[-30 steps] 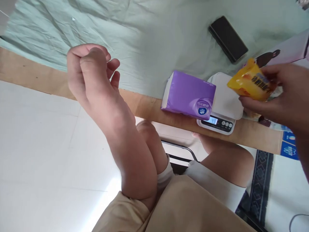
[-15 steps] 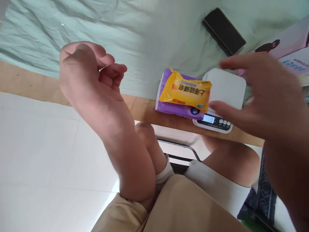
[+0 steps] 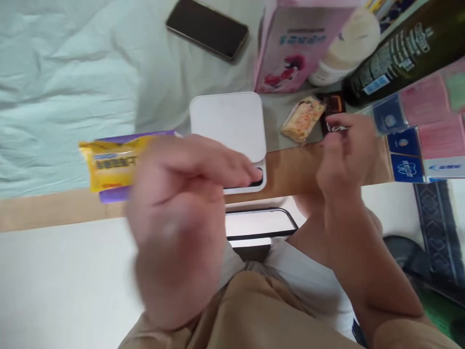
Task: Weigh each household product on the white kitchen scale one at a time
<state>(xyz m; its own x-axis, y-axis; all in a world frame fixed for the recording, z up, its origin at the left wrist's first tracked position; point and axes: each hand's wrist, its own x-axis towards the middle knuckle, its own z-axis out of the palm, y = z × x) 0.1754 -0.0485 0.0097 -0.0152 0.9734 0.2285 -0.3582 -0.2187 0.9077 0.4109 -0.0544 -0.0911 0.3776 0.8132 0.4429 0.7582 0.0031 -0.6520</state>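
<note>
My left hand [image 3: 181, 194], blurred, hovers in front of the kitchen scale [image 3: 228, 123] with its fingers stretched to the right and nothing visible in them. It hides part of the display and the right end of a yellow soap packet [image 3: 112, 162]. Under that soap lies a purple pack [image 3: 114, 195]. On the right, thumb and forefinger of my right hand [image 3: 345, 150] pinch the near end of a small dark snack packet [image 3: 333, 104]. Beside it, to the left, lies a clear-wrapped pale nougat-like bar [image 3: 304, 118]. The scale's white plate carries nothing.
A black phone [image 3: 207, 28] lies on the green cloth. Behind the snacks stand a pink box [image 3: 290, 48], a white bottle [image 3: 347, 46] and a dark green bottle [image 3: 403, 55]. Pink-and-blue tissue packs [image 3: 432, 131] lie at the right. The wooden edge [image 3: 290, 169] runs along the front.
The view has swung right, bringing the snacks and bottles into sight. My right hand has moved past the scale and closed on the dark packet. My left hand has come over toward the scale.
</note>
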